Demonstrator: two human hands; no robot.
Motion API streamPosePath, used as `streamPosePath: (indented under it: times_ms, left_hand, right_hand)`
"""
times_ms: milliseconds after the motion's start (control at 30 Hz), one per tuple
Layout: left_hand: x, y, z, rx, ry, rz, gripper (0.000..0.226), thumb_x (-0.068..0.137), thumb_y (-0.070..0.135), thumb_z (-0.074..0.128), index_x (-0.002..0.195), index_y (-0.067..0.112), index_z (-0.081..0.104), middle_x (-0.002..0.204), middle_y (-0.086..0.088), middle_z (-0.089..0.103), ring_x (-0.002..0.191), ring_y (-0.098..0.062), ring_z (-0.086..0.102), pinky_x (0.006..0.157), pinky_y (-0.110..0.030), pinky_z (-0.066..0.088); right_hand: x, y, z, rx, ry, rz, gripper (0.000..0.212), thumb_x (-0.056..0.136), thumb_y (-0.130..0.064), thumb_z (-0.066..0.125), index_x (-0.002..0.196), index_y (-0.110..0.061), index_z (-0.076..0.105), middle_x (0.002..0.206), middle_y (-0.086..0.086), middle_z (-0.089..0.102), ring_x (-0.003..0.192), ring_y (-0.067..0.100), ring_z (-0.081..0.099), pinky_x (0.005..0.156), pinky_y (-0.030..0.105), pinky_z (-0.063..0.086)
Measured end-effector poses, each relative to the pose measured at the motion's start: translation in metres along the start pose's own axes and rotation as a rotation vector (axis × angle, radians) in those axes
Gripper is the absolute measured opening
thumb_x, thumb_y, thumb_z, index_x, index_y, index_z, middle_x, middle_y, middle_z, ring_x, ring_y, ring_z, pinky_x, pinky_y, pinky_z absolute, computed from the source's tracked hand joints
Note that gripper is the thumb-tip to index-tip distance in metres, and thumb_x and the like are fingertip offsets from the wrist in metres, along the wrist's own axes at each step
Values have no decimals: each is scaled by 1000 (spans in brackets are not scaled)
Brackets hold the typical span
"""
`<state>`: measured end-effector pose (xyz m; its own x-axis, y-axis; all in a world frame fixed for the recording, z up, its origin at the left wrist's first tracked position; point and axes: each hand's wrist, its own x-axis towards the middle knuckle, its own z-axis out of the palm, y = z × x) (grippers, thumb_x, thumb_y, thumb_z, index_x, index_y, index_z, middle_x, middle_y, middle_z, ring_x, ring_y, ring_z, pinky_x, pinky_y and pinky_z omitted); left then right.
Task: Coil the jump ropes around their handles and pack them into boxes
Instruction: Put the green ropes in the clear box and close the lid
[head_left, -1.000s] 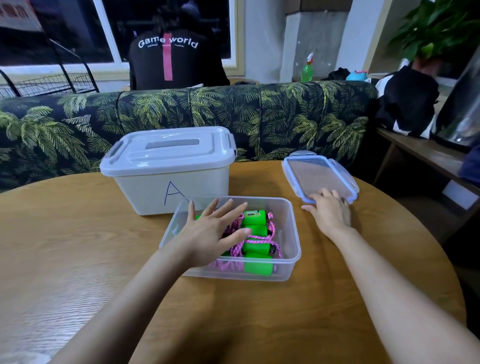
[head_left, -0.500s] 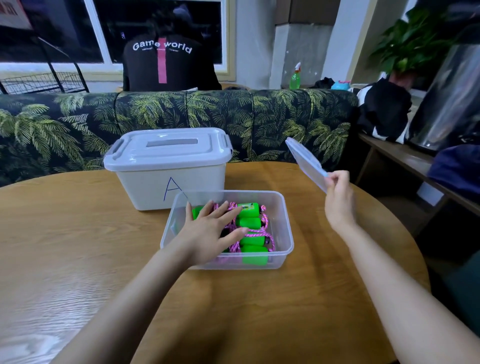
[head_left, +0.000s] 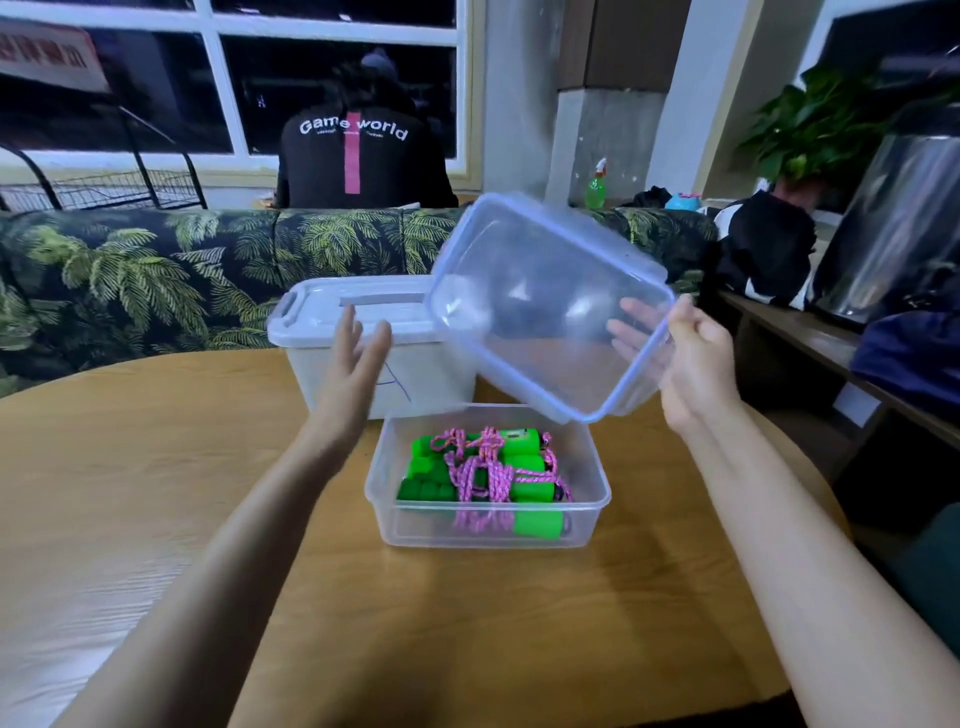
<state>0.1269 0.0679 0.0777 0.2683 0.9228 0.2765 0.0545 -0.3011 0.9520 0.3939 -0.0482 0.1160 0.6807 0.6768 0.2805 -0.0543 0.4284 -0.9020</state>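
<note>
Clear lid (head_left: 545, 312) gripped by right hand (head_left: 696, 358) above box (head_left: 384, 519); left hand (head_left: 358, 358) spread, empty.

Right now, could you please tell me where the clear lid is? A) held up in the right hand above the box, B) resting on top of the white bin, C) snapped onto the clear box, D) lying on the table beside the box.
A: the right hand grips the clear lid by its edge, tilted in the air above the open clear box.
</note>
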Motion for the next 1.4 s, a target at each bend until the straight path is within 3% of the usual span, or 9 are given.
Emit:
streamPosePath:
  times_ms: [133,300,400,467,600,767,967,1067,1400]
  left_hand:
    - [3,-5,-24,-204,-66,-94,104,70,84,54,156,34,23,152,13,40,132,-12,50,114,-38,33]
    - [-23,-25,-24,-98,48,-186,75,94,36,65,155,12,28,149,-2,47,129,-12,51,108,-29,38]
    - [-41,-39,-17,93,61,-136,52,97,13,62,144,0,44,124,16,56,103,10,56,83,-9,41]
    - [-46,-50,-13,211,68,-120,42,94,11,65,134,5,54,103,23,61,86,16,59,76,-11,45]
    - [-53,-59,-6,354,10,-173,56,75,57,61,119,22,57,110,0,67,98,-21,66,88,-43,54]
    - [-60,-64,-3,321,-7,-182,87,69,73,53,136,18,48,128,-1,59,117,-23,57,99,-45,49]
    - [-64,-57,-9,280,-18,-105,54,102,41,49,150,26,31,143,27,30,130,15,30,107,-14,25]
    - [-64,-61,-8,329,-88,-77,55,103,37,47,153,21,30,158,13,28,145,3,23,118,-21,20]
    - [-70,-48,-1,305,-72,-63,54,105,35,43,154,15,32,163,6,17,147,0,12,107,-15,13]
  right_hand:
    - [-2,4,16,-26,-115,181,23,107,-24,38,97,-8,51,93,8,73,68,22,74,68,35,62]
    - [1,35,29,-111,-148,384,28,104,-21,47,106,4,57,96,15,69,73,26,73,70,34,62]
    - [8,63,29,-396,-104,283,27,103,-17,51,111,6,63,109,24,68,86,23,65,82,33,55]
    - [13,78,29,-655,-126,207,27,102,-15,53,103,9,66,114,32,64,89,27,60,82,37,47]
    - [22,106,22,-925,-210,150,33,103,-19,48,99,9,65,92,20,65,83,30,56,72,37,40]
    - [21,113,8,-1051,-315,170,47,104,-32,47,140,-1,50,144,14,52,133,34,47,108,45,39]
    - [-40,77,-4,-1107,-399,27,61,102,-53,36,156,-28,25,164,-10,14,153,21,1,121,48,10]
    - [-72,73,-11,-1204,-537,16,62,97,-61,29,155,-39,21,160,-24,6,151,10,-11,120,51,10]
    - [-91,79,-16,-911,-483,-27,52,98,-43,46,148,-29,41,161,-8,26,151,4,-1,115,24,6]
